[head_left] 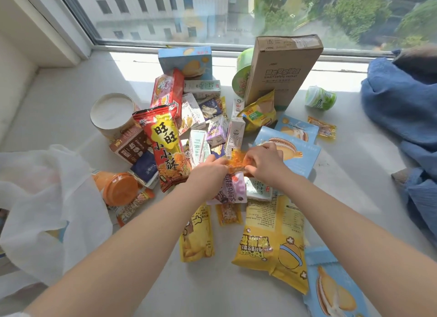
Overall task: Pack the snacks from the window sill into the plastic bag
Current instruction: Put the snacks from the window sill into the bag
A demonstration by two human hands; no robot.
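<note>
Left hand: the left hand (pixel 210 168) pinches the left end of a small orange see-through snack packet (pixel 237 161), fingers curled on it.
Right hand: the right hand (pixel 264 161) grips the same packet's right end (both hands meet over the pile's middle).
Packet: just right of the tall red crinkly snack bag (pixel 165 146).
Bag: the white thin plastic bag (pixel 47 212) lies crumpled, well left of that red bag.
Sill: the pale stone window sill (pixel 71 103) holds the heap.

Both forearms bare, no sleeves, rings or watch showing
</note>
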